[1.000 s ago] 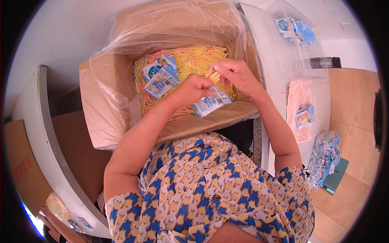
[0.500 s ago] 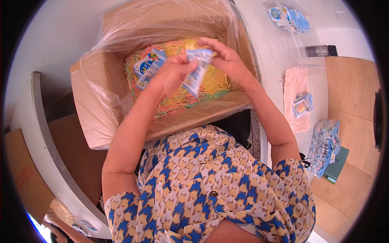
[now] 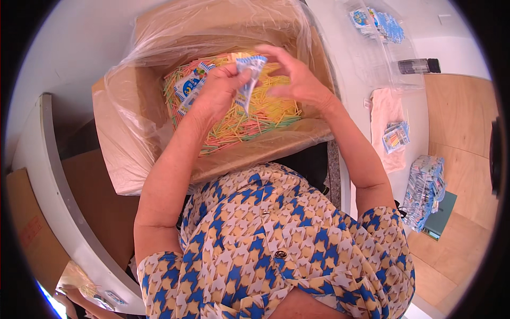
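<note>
A small blue-and-white plastic packet is pinched upright in my left hand, above the box. Close to its right side hovers my right hand, fingers apart and slightly blurred, with nothing seen in it. Below both hands lies a bed of thin pastel sticks, pink, yellow and green, inside a cardboard box lined with clear plastic. More printed packets rest on the sticks, partly hidden behind my left hand.
To the right, a clear plastic bin holds several packets. A dark-capped bottle lies beside it. A pink cloth carries a few packets. Bundled packets sit by a green book. Another person's arm shows lower left.
My right hand has come away from the packet, its fingers opening to the right. My left hand has shifted the packet slightly left and up.
</note>
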`<act>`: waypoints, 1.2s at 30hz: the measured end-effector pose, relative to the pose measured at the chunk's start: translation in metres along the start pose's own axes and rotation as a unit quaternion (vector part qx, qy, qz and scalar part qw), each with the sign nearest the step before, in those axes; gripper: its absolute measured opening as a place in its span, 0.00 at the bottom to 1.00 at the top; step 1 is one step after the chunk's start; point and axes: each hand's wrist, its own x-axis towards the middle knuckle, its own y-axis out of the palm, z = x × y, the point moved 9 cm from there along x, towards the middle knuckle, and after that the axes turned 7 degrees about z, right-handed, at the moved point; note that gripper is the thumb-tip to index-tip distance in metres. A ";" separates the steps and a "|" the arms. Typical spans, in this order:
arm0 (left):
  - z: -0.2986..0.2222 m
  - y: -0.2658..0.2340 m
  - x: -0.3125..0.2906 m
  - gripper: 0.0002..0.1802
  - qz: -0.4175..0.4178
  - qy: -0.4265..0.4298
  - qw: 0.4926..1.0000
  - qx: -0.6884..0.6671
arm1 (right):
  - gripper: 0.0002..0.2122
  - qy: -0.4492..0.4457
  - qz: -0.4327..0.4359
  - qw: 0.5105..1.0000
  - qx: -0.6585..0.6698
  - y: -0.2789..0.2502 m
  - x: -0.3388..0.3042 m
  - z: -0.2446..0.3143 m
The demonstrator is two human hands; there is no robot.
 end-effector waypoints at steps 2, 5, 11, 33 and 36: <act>-0.004 -0.003 0.001 0.09 -0.011 0.015 1.000 -0.001 | 0.20 0.177 0.071 0.975 -0.111 -0.004 -0.022 -0.062; -0.004 -0.008 0.005 0.08 -0.017 0.033 0.999 0.012 | 0.15 0.182 0.259 0.894 -0.319 0.037 -0.045 -0.097; -0.007 -0.003 0.003 0.08 -0.021 0.029 0.999 0.036 | 0.06 0.067 0.296 0.852 -0.425 0.079 -0.037 -0.095; 0.001 0.004 -0.003 0.08 -0.013 0.018 0.999 0.049 | 0.05 0.302 -0.025 0.932 0.197 0.025 -0.025 -0.043; 0.000 -0.004 -0.002 0.08 -0.024 0.027 0.997 -0.071 | 0.10 0.270 0.000 0.963 0.023 0.021 -0.016 -0.037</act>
